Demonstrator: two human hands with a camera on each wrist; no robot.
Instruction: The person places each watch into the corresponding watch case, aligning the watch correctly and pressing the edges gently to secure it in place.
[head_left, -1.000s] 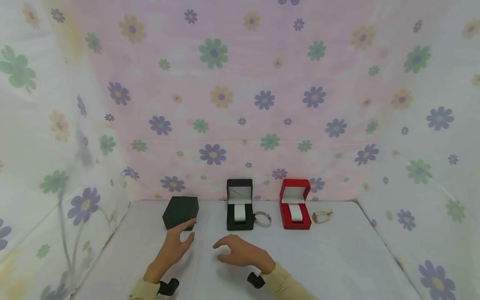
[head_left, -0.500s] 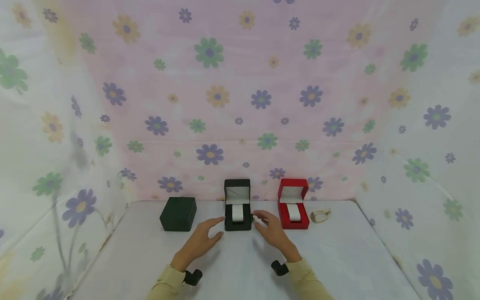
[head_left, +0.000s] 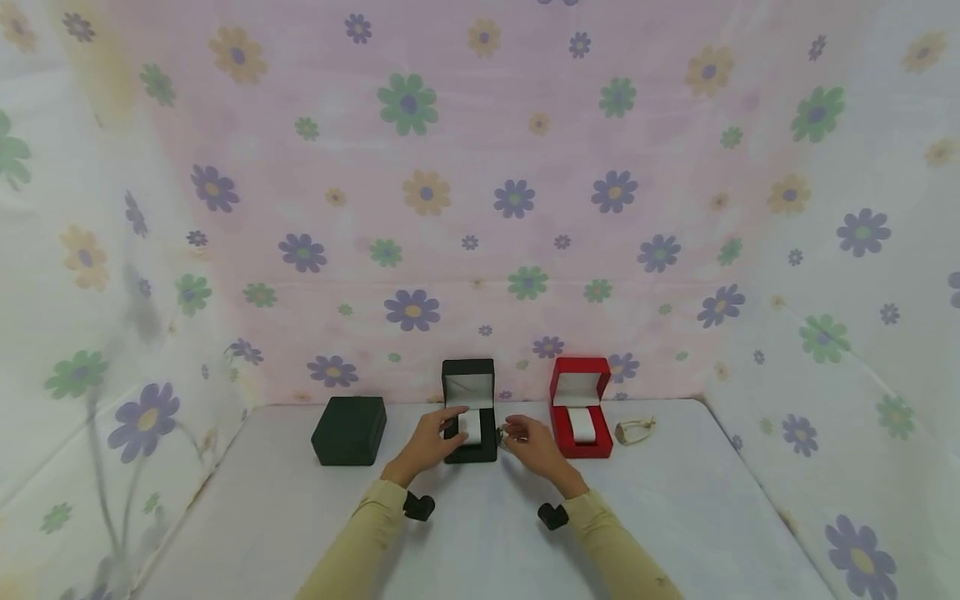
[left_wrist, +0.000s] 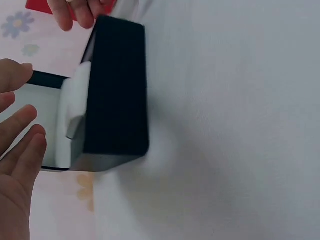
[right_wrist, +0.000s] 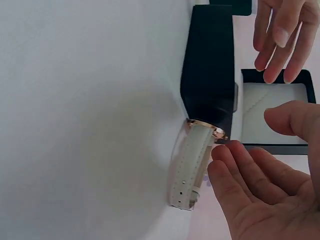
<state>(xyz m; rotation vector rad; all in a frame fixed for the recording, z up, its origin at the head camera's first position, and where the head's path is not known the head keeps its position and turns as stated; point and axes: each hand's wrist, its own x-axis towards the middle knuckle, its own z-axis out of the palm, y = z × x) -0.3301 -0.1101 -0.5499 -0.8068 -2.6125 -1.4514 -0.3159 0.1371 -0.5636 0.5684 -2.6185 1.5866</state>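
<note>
A black watch box (head_left: 480, 456) stands with its lid raised, a white cushion (head_left: 474, 423) inside. My left hand (head_left: 424, 442) hovers over the box's left side, thumb and fingers spread about the cushion without gripping it. In the left wrist view its fingertips overlap the lid's pale lining (left_wrist: 47, 107). A watch with a white strap and rose-gold case (right_wrist: 187, 167) lies against the box's right side. My right hand (head_left: 536, 446) is beside this watch, partly covering it in the head view. In the right wrist view its fingertips are right at the strap, thumb held apart.
To the right stands a red watch box (head_left: 590, 451) with raised lid and white cushion; a gold-coloured watch (head_left: 636, 431) lies beyond it. A closed dark green box (head_left: 348, 429) sits at the left. Flowered cloth (head_left: 450, 250) rises behind the white table (head_left: 480, 533).
My left hand has moved right, from the green box to over the black box. My right hand has moved forward and right to the white-strapped watch. The boxes keep their places.
</note>
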